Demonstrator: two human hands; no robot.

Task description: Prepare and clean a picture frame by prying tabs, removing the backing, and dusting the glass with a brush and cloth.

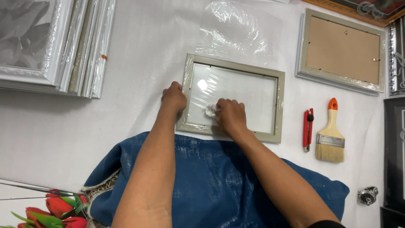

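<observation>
White padded worktable (139,63), seen from above, frames stacked around the edges. Right hand (231,116) curled shut over a small white wad of cloth (211,111), pressed to the glass of the grey-green frame (278,105) lying flat mid-table, low left part of the pane. Left hand (173,97) fisted, clamped on the frame's left rail, steadying it. Judgement: wiping the pane goes best with that brace kept firm, light even pressure, overlapping passes into the corners, fingers off the clean glass. Near edge of the frame sits on blue denim cloth (211,181) under both forearms. Clear plastic wrap (236,29) crumpled just beyond the frame. Right of it: red utility knife (308,128), beside it a flat paintbrush (330,137) with orange tip. Farther right, a second frame (341,50) face down, brown backing showing. Stack of white frames (55,42) top left. Red tulips (59,209) bottom left. Small metal piece (368,195) bottom right, kind unclear.
</observation>
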